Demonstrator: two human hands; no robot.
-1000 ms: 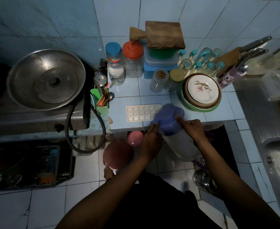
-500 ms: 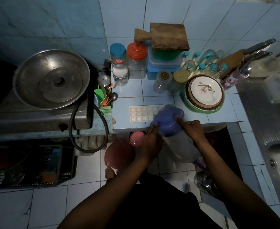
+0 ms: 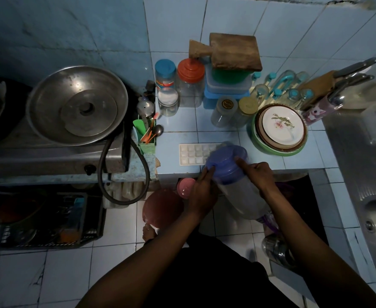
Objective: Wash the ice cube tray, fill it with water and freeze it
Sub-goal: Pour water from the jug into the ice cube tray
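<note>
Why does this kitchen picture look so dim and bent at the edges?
Head view: light falls mainly on the tiled counter and plates; the floor and crate sink into shadow; the wide lens bows the tile lines; glare on the steel pan; the knife handles look smeared.

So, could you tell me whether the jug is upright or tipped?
Tipped: the jug leans toward the ice tray, lid on.

No legible text, labels or numbers anywhere.

both forearms stretched forward, left hand (image 3: 201,192) and right hand (image 3: 257,174) curled, fingers pointing ahead
</note>
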